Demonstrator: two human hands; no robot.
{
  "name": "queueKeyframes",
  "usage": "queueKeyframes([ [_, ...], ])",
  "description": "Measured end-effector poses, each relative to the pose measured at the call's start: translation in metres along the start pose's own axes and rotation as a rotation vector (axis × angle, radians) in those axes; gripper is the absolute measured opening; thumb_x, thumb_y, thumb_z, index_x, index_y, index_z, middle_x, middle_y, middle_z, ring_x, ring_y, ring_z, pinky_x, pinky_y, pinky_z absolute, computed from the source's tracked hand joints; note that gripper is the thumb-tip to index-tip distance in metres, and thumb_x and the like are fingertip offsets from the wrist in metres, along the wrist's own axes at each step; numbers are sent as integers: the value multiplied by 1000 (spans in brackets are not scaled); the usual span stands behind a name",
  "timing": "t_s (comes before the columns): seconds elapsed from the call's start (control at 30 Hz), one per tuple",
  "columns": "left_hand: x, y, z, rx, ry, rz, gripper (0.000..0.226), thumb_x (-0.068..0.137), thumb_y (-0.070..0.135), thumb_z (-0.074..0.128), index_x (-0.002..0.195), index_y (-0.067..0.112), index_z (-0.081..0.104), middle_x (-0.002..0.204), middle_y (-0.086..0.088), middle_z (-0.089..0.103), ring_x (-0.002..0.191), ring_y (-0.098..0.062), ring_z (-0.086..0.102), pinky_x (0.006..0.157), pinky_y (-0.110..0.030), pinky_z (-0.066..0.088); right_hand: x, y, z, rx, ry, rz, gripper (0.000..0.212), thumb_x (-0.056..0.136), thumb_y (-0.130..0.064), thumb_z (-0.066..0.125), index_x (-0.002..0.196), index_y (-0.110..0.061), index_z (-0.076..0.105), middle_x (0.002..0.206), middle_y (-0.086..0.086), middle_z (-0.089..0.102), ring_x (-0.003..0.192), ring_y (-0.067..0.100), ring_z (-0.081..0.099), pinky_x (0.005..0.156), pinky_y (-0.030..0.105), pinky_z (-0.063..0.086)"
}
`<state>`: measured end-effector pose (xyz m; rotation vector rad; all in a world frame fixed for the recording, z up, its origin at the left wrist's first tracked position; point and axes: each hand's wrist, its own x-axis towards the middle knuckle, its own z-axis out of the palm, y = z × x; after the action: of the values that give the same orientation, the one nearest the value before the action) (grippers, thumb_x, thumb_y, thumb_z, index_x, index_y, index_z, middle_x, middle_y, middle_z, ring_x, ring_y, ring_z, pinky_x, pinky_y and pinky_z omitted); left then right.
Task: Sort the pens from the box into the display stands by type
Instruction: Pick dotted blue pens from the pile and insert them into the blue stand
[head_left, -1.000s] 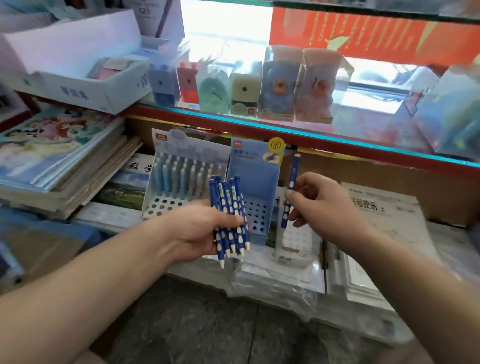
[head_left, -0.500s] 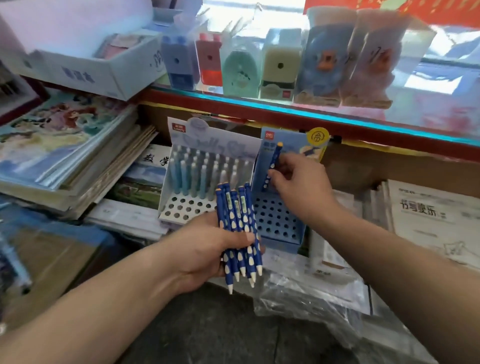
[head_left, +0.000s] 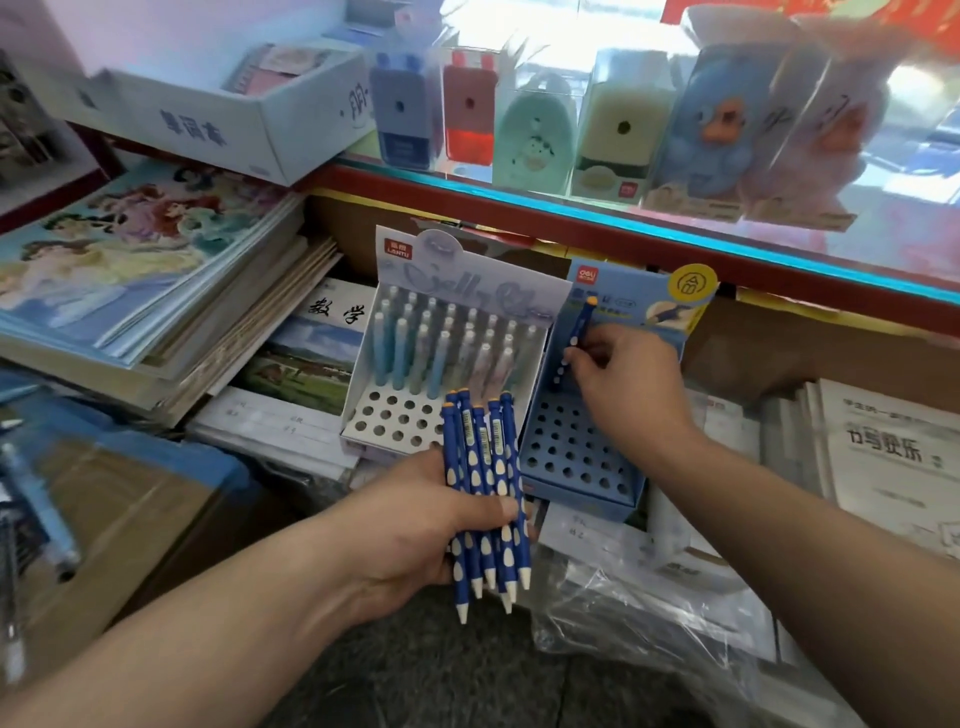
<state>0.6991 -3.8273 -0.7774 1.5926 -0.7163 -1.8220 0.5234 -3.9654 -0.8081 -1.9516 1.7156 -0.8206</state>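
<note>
Pinching a single white-dimpled, orange-capped dark blue plastic pen between thumb and fingertips, the right hand is holding it tilted over the back rows of the blue cardboard display stand. The pen's orange end is leaning up against the stand's printed backboard. I cannot tell whether its tip is sitting in one of the round holes, because the pen is ending against the dark back corner of the stand. Rows of round holes are showing across the blue deck in front of the hand.

The left hand is gripping a bundle of matching dark blue dimpled pens. Its fingers are curling round their lower halves, with orange ends pointing up and white tips pointing down toward the person. The bundle is hovering in front of the seam between the two stands.

Just beside the blue stand on its left, a white perforated cardboard display stand is carrying rows of upright pastel blue and lilac pens in its rear holes. Its front rows are showing bare holes.

Both stands are sitting on flat paper exercise books. A thick stack of illustrated picture books is lying farther left, under a white cardboard box. Above, boxed colourful pencil sharpeners are lining a red-edged glass shelf. Crumpled clear plastic wrap is lying near the right forearm, with white printed workbooks beyond it.
</note>
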Motion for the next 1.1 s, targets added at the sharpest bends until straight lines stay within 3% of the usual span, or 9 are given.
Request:
queueKeyframes([
  [0.4,1,2,7,1,-16,13,28,92,-4,64,118,6,60,94,-15,77,90,-29,76,92,-55,57,1,-2,8,-108,-20,-16,20,100,-27,60,97,-12,74,90,6,75,85,24,68,73,39,57],
  [0.53,1,2,9,0,-12,19,28,92,-5,64,118,6,60,95,-15,77,89,-28,76,91,-56,57,-1,-8,14,-199,-13,-25,24,102,-31,55,99,-15,73,91,5,75,85,26,68,67,39,57],
  [0.73,0,2,10,-13,-14,22,29,92,-6,63,117,7,59,94,-14,77,89,-28,76,90,-54,57,1,-10,14,-315,0,-33,25,102,-35,53,101,-18,72,92,4,74,85,28,67,63,36,55],
  [0.9,-1,1,8,-9,-18,34,27,92,-5,63,116,8,60,92,-13,77,89,-28,76,92,-55,57,-3,-2,20,-318,-70,-16,24,101,-32,55,92,-16,71,84,7,71,80,29,66,57,31,44],
  [1.1,1,4,10,-32,-31,52,26,92,-5,63,115,9,60,94,-13,77,85,-25,76,83,-49,59,1,-3,6,-250,-133,14,20,98,-23,62,90,-10,73,88,9,73,83,28,66,69,37,54],
])
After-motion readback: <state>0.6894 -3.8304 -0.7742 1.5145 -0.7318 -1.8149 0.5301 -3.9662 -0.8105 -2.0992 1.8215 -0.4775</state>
